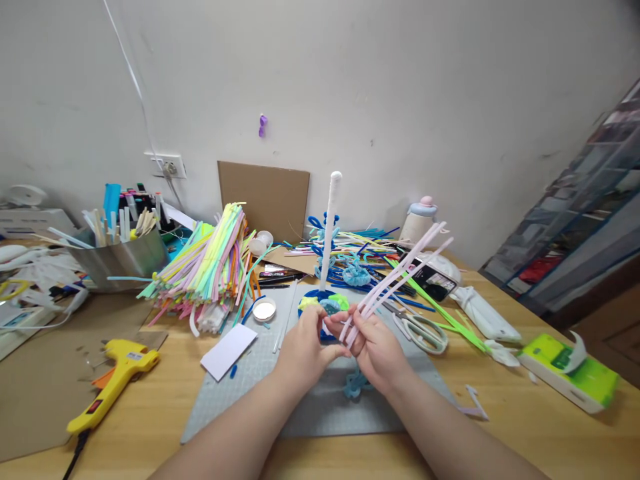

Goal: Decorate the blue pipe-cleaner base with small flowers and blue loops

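Several pale pink pipe cleaners (pixel 400 270) are in my right hand (pixel 376 348), gripped near their lower ends and fanning up to the right. My left hand (pixel 306 340) is cupped beside those lower ends, thumb and forefinger apart, the thumb tip at the ends; its other fingers are partly hidden. Just behind my hands, a white fuzzy-wrapped rod (pixel 329 233) rises upright from a blue base (pixel 320 293) with yellow, green and light blue pieces, partly covered by my hands. A blue pipe-cleaner piece (pixel 355 385) lies below my right hand on the grey cutting mat (pixel 300 417).
A yellow glue gun (pixel 117 380) lies at left, near a bundle of colourful pipe cleaners (pixel 210 260) and a metal container (pixel 120 260) of sticks. Scissors (pixel 423 331), a bottle (pixel 420 223) and a green tissue pack (pixel 570 373) are at right. A white card (pixel 229 351) lies on the mat.
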Available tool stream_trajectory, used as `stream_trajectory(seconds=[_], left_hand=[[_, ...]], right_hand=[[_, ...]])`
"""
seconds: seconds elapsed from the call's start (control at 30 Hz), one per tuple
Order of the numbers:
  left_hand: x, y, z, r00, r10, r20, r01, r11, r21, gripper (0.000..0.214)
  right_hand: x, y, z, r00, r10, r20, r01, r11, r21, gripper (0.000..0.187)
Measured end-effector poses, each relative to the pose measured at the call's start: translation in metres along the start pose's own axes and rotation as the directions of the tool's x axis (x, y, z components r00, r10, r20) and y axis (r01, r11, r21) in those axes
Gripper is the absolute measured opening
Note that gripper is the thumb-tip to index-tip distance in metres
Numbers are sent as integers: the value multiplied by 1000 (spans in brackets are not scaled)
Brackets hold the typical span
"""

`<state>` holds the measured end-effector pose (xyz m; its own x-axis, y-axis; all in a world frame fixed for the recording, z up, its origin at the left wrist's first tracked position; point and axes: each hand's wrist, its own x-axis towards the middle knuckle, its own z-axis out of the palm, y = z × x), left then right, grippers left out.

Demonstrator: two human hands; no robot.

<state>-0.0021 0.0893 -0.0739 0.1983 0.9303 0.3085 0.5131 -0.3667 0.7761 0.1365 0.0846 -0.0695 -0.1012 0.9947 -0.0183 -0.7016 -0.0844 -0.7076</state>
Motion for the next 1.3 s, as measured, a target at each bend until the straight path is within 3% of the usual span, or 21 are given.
stream_trajectory(seconds=[0.13, 0.33, 0.7, 0.9, 1.0, 1.13, 1.3], left_hand=[[0, -3, -1, 997, 80, -14, -79, 993, 85, 64], [2, -1, -5, 982, 185, 45, -190, 968, 166, 56], [1, -2, -5, 988, 147, 49, -153, 973, 170, 51], [3, -1, -7, 975, 218, 49, -223, 965, 141, 57], [5, 2, -11, 961, 268, 59, -274, 950, 149, 45], [6, 6, -13, 912, 398, 97, -408, 901, 148, 17], [5, 4, -11, 901, 428, 68, -434, 885, 171, 14]], right_hand=[[0, 0, 1, 1000, 15, -9, -16, 1000, -20, 19], [-2, -1, 3, 999, 42, -25, -42, 999, -19, 19], [-2, 7, 1, 997, 71, 4, -71, 998, -1, 22], [-1, 1, 1, 998, 43, -50, -45, 998, -44, 24], [0, 1, 0, 997, 33, -68, -37, 998, -56, 25], [1, 4, -3, 997, 19, -72, -22, 999, -31, 23], [1, 6, -4, 998, 40, -49, -39, 999, 20, 20]])
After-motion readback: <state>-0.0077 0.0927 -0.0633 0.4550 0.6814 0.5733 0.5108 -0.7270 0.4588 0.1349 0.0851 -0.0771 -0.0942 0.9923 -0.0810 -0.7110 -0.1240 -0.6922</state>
